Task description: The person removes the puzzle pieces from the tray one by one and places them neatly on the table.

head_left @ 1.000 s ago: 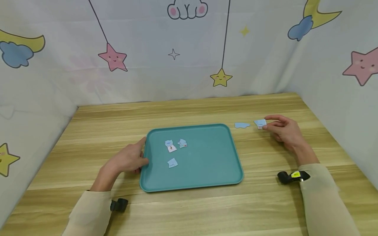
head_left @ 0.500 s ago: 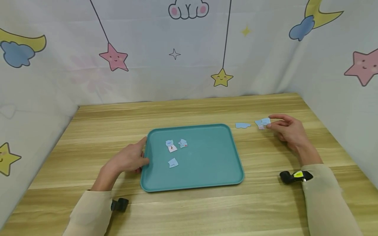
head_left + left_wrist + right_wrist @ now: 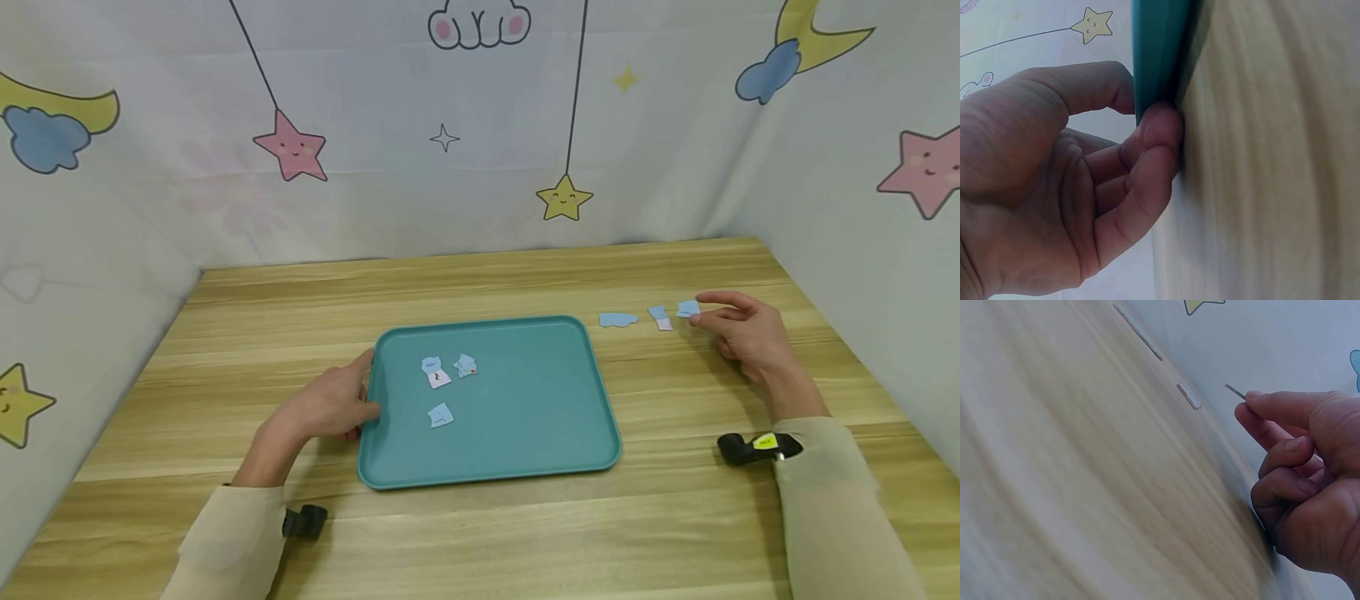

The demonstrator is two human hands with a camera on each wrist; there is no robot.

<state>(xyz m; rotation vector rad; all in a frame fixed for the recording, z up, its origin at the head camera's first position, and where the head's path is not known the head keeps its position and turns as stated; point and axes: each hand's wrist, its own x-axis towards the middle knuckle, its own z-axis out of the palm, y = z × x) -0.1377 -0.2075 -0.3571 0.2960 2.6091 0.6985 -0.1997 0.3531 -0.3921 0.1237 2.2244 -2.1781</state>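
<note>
The left hand (image 3: pixel 322 404) pinches the rim of a teal rectangular plastic-looking tray (image 3: pixel 517 400); a jolt there could slide the loose pale-blue flat piece (image 3: pixel 440 415) in it, or the blue-and-white flat pieces (image 3: pixel 435 372) farther back. Beyond, the right hand's (image 3: pixel 750 337) fingers narrowly pinch a thin light-blue irregular piece (image 3: pixel 687 308), raised above the wooden desk (image 3: pixel 525 542). With so little edge held, it could slip or turn. Dropped leftward, it might overlap the small blue-and-pink piece (image 3: pixel 661 317) near it; the wider plain-blue piece (image 3: pixel 618 319) lies past that.
</note>
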